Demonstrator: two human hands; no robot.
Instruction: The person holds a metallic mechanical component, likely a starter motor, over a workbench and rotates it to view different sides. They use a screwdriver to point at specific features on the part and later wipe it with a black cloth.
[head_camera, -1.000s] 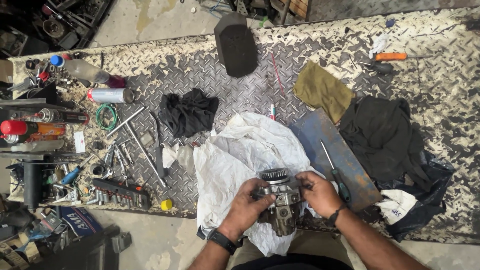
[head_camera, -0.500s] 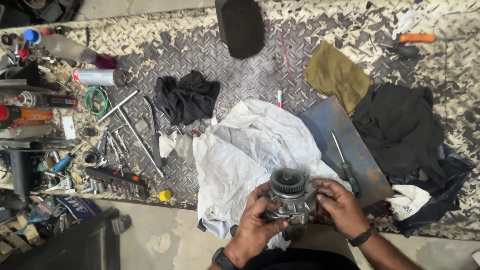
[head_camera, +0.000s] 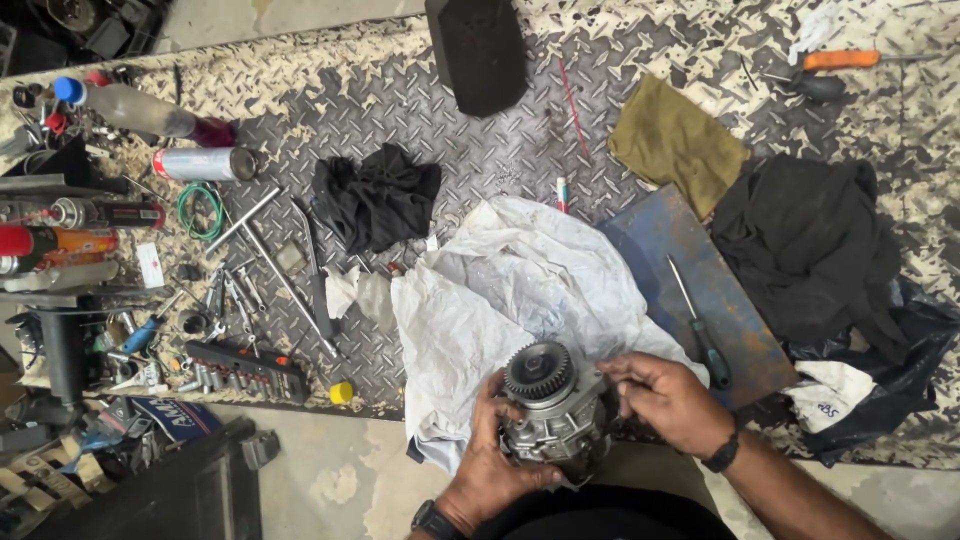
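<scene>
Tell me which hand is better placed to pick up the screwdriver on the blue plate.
Right. The right hand only touches the side of the geared metal part and lies close to the screwdriver; the left hand cradles the part from below, farther away.

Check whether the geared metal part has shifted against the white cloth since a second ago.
Yes. The geared metal part now sits nearer the white cloth's lower edge, tipped gear-up, left hand beneath it.

Dull grey metal gear housing, crumpled white cloth, embossed steel bench
</scene>
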